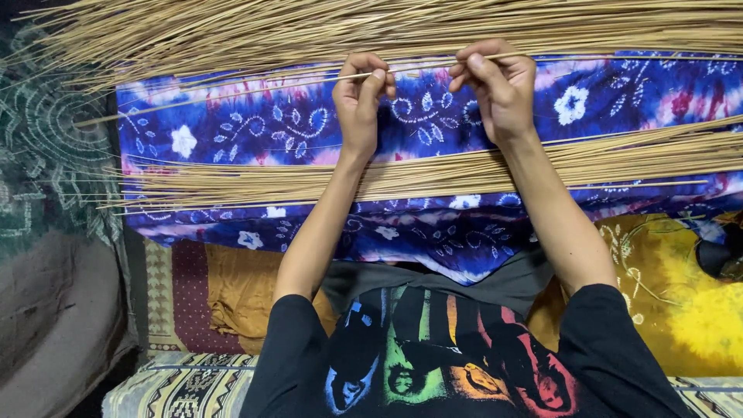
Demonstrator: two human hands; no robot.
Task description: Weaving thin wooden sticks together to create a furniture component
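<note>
A long thin tan stick (422, 68) runs sideways across a blue and purple flowered cloth (255, 128). My left hand (360, 101) pinches it near the middle with thumb and fingers. My right hand (499, 85) grips the same stick a little to the right. A thick heap of the same sticks (309, 27) lies along the far edge. Under my forearms a flatter bundle of sticks (433, 174) crosses the cloth.
A yellow patterned cloth (696, 310) lies at the right, with a dark object (724, 255) at its edge. A dark green patterned fabric (46, 139) covers the left. Patterned mats and an ochre cloth (240, 294) lie near my body.
</note>
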